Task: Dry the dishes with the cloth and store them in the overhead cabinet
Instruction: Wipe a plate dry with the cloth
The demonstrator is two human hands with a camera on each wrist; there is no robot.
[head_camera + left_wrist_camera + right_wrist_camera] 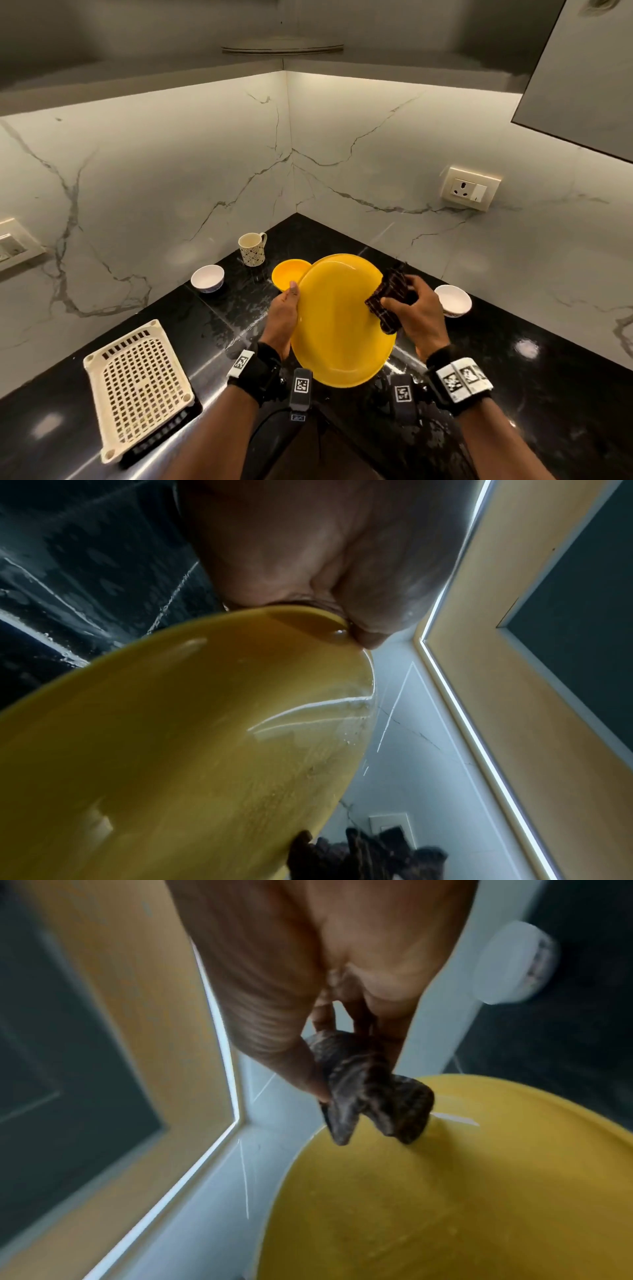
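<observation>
Head view: hands (416, 310) gripping plate (337, 329), cloth (388, 301).

No readable text or numbers anywhere. Only black-and-white square code markers on the wrist bands (463, 378), not decodable by eye.

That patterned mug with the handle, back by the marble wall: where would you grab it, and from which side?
Judging by its pose, take the patterned ceramic mug by its loop handle, which sticks out on the right, toward the corner. It stands upright on the black stone counter, so come from the right, above the small yellow bowl. The right hand would need to drop its dark checked cloth first.
</observation>
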